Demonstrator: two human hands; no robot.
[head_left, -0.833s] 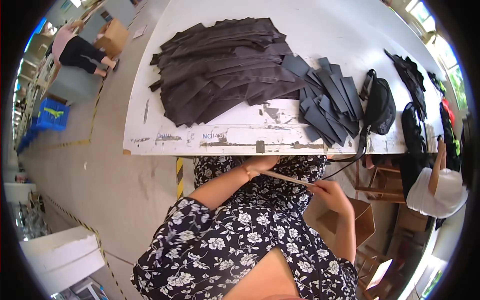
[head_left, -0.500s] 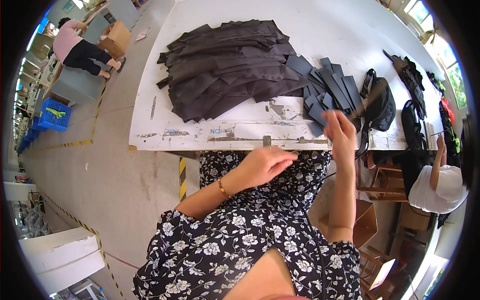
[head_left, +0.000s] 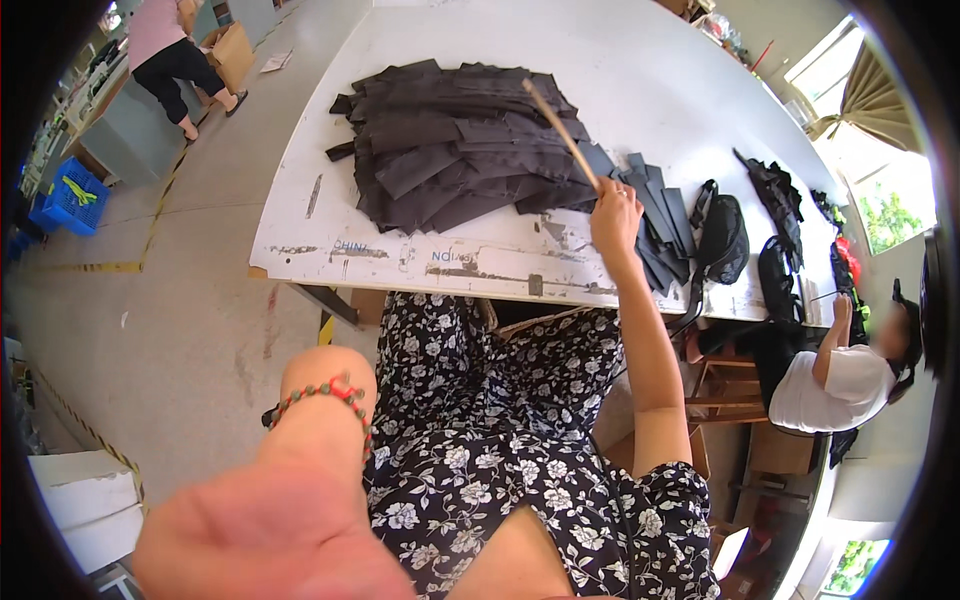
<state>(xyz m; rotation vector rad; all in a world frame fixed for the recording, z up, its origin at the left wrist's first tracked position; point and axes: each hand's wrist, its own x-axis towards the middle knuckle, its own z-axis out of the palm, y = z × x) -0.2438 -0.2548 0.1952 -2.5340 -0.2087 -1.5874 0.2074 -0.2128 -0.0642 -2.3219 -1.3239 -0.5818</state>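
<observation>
My right hand (head_left: 616, 215) is raised over the table's near right part, its fingers closed round a thin wooden stick (head_left: 562, 130). The stick slants up and to the left over the right side of a wide heap of dark brown fabric pieces (head_left: 440, 145). Just beyond and beside that hand lie flat dark grey strips (head_left: 665, 205), partly hidden by it. My left hand (head_left: 270, 530) looms large and blurred at the lower left, close to the camera, with a beaded bracelet at the wrist. Its fingers cannot be made out.
The white table (head_left: 640, 60) has a worn, scuffed front edge. A black pouch bag (head_left: 724, 240) lies right of the strips, with more black pieces (head_left: 775, 195) beyond. A seated person in white (head_left: 835, 385) is at the right; another person (head_left: 165, 60) stands far left near a blue crate (head_left: 75, 195).
My left hand has come up from the table's front edge toward the camera. My right hand has moved forward and left, and the stick now reaches over the fabric heap. The view has shifted.
</observation>
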